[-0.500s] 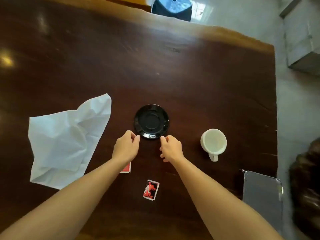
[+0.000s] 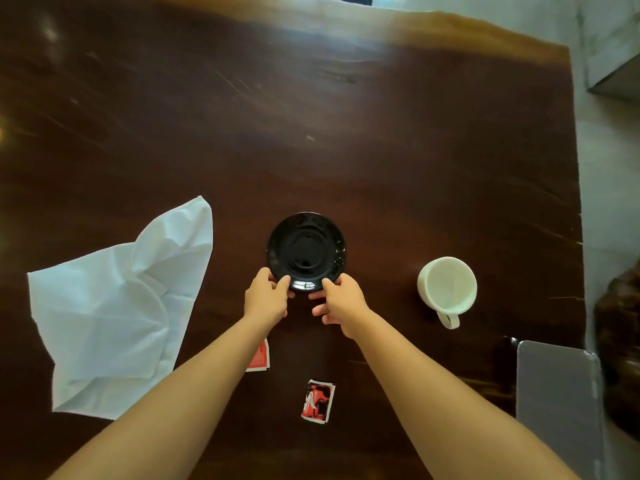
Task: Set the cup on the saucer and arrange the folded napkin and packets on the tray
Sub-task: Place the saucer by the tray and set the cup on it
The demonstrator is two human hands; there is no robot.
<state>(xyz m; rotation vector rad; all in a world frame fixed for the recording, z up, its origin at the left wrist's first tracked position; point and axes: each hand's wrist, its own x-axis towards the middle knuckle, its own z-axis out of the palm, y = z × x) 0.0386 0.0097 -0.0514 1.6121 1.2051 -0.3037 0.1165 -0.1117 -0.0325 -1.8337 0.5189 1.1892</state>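
Saucer (image 2: 306,251), black and glossy, flat on the dark wood table (image 2: 311,116), mid-frame. Pinched at its near rim from both sides: left hand (image 2: 266,296) at the near-left edge, thumb and fingertips closed on the rim; right hand (image 2: 341,299) at the near-right edge, forefinger and thumb on the rim, other fingers loosely spread below. Whether lifted off the table or resting on it, cannot tell.

Cup (image 2: 446,286), white, upright on the table well to the right of the saucer, handle turned toward the camera, inside looking empty. Apart from both hands.

Napkin (image 2: 117,306), white, lying open and crumpled rather than folded, on the left of the table, one corner pointing up toward the far side. Clear of the saucer and of the left forearm's upper part, its lower edge near the arm.

Two red packets on the table near the camera: first packet (image 2: 259,356) half hidden under the left forearm, second packet (image 2: 318,400) lying between the two forearms, red with white and black print, slightly tilted.

Tray (image 2: 557,393), grey, at the table's near-right corner, partly cut by the frame edge, nothing visible on it.
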